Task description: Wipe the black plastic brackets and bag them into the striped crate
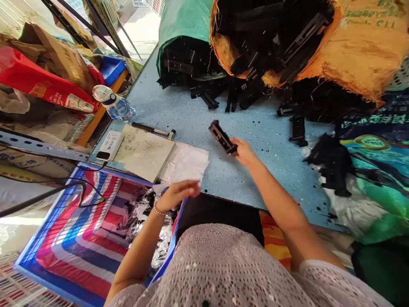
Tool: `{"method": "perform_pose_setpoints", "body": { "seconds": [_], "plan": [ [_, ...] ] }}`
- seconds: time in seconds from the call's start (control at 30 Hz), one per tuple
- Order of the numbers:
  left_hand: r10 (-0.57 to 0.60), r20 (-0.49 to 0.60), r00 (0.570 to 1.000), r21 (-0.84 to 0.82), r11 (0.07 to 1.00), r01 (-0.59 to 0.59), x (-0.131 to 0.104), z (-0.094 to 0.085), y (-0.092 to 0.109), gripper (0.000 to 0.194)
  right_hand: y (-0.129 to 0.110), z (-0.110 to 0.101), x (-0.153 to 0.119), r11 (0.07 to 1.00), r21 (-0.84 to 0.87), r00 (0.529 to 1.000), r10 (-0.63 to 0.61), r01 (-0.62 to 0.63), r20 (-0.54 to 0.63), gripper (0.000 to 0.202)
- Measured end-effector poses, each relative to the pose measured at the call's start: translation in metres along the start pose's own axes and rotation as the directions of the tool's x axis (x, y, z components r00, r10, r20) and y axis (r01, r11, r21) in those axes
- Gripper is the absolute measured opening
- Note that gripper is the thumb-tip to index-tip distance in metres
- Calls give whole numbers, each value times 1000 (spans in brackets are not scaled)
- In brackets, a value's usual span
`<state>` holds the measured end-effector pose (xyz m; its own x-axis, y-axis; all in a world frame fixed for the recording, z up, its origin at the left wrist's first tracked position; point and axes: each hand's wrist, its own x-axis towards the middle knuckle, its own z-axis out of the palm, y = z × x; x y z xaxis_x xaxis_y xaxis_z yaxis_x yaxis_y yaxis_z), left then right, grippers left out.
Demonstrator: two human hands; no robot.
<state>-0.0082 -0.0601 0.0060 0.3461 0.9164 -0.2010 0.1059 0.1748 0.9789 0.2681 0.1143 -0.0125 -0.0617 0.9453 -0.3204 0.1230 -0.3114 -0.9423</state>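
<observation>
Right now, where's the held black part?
Head view, near centre: the black part is in the right hand, over the blue table, just right of the white sheet.

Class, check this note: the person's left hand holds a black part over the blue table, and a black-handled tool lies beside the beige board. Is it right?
Not quite: the hand is wrong. The head view shows the right hand holding the black part over the blue table. The black-handled tool does lie beside the beige board.
</observation>
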Motion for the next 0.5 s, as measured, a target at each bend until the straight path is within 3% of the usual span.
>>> {"method": "perform_pose_setpoints", "body": {
  "seconds": [0.03, 0.1, 0.13, 0.2, 0.27, 0.33, 0.4, 0.5],
  "plan": [
    [55, -53, 997, -72, 996, -59, 17, 12, 11, 55, 7, 11, -24, 985, 158, 994, 52, -67, 92, 38],
    [123, -258, 958, -189, 966, -175, 50, 36, 27, 63, 17, 29, -71, 957, 269, 965, 39, -111, 258, 45],
    [108, -323, 940, -242, 951, -193, 63, 47, 33, 63, 19, 34, -90, 968, 236, 957, 7, -79, 290, 47],
    [23, -349, 937, -309, 941, -138, 80, 64, 40, 58, 13, 32, -114, 995, 64, 966, -90, 77, 242, 52],
    [-27, -303, 953, -317, 946, -74, 84, 76, 41, 57, -1, 20, -116, 959, -159, 968, -216, 235, 128, 55],
    [6, -254, 967, -267, 961, -76, 84, 84, 38, 62, -16, 5, -104, 902, -301, 951, -300, 310, 81, 56],
    [63, -250, 966, -212, 970, -118, 85, 91, 33, 68, -27, -2, -88, 916, -273, 954, -267, 295, 136, 57],
    [99, -294, 951, -156, 976, -150, 92, 94, 27, 69, -28, 0, -78, 991, -66, 945, -93, 119, 314, 63]
  ]
}}
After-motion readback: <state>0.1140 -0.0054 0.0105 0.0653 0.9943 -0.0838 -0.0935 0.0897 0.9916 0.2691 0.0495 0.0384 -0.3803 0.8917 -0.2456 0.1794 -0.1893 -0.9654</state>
